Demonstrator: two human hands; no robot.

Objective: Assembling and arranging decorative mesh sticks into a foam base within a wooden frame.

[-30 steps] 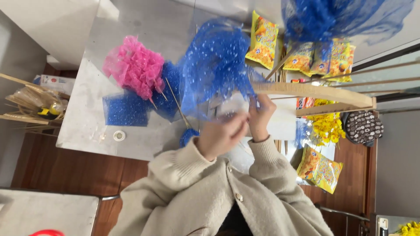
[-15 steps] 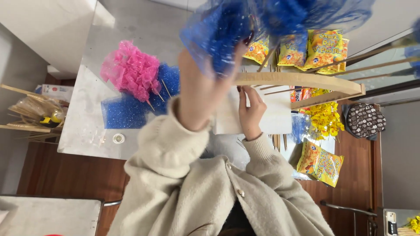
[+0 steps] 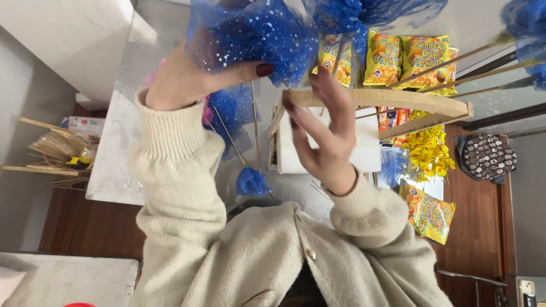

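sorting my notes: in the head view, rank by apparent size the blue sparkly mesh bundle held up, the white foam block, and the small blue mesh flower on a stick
1. blue sparkly mesh bundle, though it looks bigger for being nearest the camera
2. white foam block, partly hidden by the right hand
3. small blue mesh flower

A pale grey table top [image 3: 116, 170] carries the work, standing over a dark wooden floor [image 3: 85, 227]. On it lie a small blue mesh rosette on a thin stick [image 3: 251, 183], folded blue netting [image 3: 227, 111], a shallow wooden tray [image 3: 398, 102] with white foam, and yellow snack packets [image 3: 406, 59] along the far edge.
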